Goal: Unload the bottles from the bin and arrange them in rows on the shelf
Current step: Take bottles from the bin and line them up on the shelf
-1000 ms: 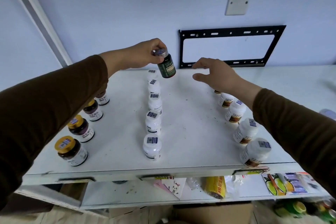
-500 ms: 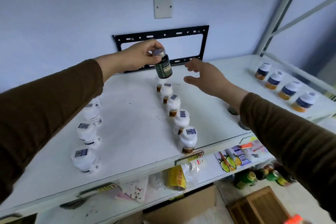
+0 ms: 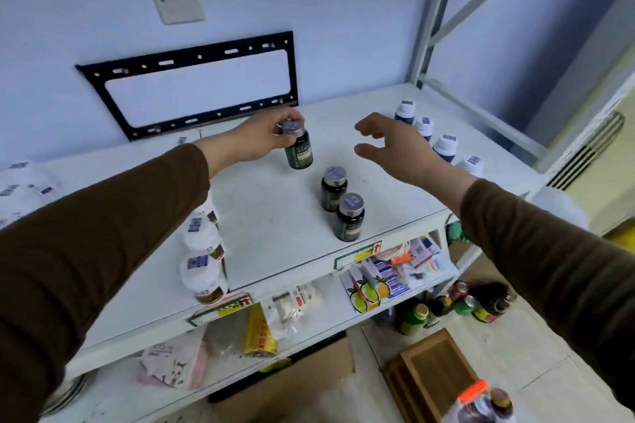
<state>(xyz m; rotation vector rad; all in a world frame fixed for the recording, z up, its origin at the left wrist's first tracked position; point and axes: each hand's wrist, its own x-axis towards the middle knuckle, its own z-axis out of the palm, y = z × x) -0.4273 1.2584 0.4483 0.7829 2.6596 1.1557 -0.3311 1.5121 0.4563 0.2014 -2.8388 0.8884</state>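
While left fingers [image 3: 280, 129] pinch the green bottle [image 3: 299, 151] (base unclear), right hand [image 3: 395, 148] gapes.

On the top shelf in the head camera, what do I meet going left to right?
White bottles with barcode caps → left hand gripping a dark green bottle → two standing dark green bottles → open right hand → white-capped blue bottles.

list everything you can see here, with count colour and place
dark green glass bottles with silver caps: three, one held, two standing in a row near the shelf's front edge
white plastic bottles with dark blue bands: at least four, right row
white plastic bottles with brown bands: at least three, left row
white metal shelf: one, top level
black wall bracket: one, on the wall
left hand: grips the held bottle's cap
right hand: open, empty
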